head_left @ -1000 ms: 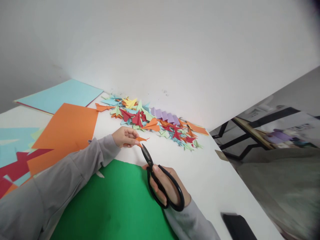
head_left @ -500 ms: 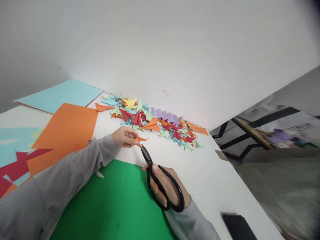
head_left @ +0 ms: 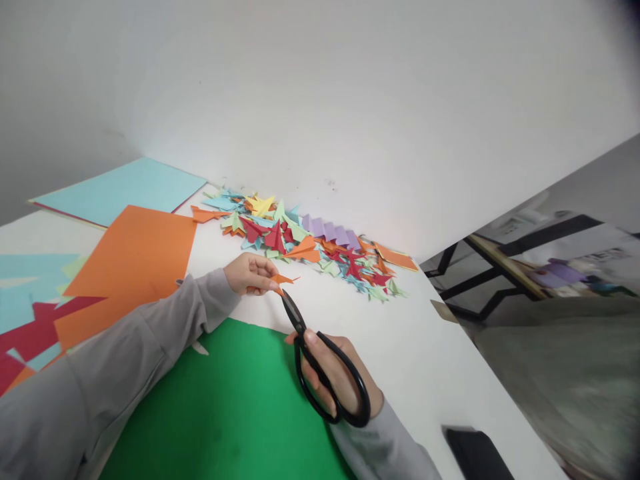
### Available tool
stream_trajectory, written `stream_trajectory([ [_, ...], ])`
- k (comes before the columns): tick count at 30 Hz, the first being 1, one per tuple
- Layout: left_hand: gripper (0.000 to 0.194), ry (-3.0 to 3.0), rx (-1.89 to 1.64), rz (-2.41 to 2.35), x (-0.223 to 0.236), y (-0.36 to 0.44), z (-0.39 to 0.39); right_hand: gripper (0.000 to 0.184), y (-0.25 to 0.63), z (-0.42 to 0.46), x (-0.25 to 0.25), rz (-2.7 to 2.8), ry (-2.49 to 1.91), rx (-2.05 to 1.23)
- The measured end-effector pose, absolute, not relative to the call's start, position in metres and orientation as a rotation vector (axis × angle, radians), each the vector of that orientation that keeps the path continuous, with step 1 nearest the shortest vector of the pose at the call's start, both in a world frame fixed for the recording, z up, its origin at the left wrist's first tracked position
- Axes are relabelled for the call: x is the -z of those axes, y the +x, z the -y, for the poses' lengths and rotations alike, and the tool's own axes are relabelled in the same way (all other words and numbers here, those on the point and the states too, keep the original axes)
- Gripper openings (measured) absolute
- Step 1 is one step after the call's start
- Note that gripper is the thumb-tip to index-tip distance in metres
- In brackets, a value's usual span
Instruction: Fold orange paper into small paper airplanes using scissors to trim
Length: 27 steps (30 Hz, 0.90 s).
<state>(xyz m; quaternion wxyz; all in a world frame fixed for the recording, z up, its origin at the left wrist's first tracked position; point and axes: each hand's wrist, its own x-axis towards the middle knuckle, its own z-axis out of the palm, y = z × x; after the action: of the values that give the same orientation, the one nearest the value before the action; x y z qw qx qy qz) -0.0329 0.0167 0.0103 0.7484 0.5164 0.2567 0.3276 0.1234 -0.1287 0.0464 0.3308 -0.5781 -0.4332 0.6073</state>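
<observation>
My left hand [head_left: 253,274] is closed in a pinch on a small piece of orange paper [head_left: 284,279], whose pointed tip sticks out to the right. My right hand [head_left: 333,373] is wrapped round the black handles of a pair of scissors [head_left: 299,324]. The blades point up and left, with their tips touching or very close to the lower edge of the orange paper. Both hands are above the white table, and the scissor handles hang over a green sheet [head_left: 220,407].
A heap of folded and cut coloured paper shapes [head_left: 275,235] lies along the wall. Orange sheets [head_left: 135,250] and a light blue sheet [head_left: 125,190] lie at left, with coloured scraps [head_left: 40,327] nearer me. A black flat object [head_left: 477,453] rests near the table's right edge.
</observation>
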Motion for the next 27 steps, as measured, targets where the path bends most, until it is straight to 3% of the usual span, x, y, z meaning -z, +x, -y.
stream_trajectory([
  [18, 0.038, 1.125, -0.726, -0.534, -0.0053, -0.0332, -0.0179, 0.066, 0.1237, 0.1296, -0.0444, 1.144, -1.553, -1.565],
  [27, 0.038, 1.11, -0.729, -0.551, -0.0081, -0.033, -0.0162, 0.06, 0.1251, 0.1303, -0.0432, 1.141, -1.546, -1.568],
])
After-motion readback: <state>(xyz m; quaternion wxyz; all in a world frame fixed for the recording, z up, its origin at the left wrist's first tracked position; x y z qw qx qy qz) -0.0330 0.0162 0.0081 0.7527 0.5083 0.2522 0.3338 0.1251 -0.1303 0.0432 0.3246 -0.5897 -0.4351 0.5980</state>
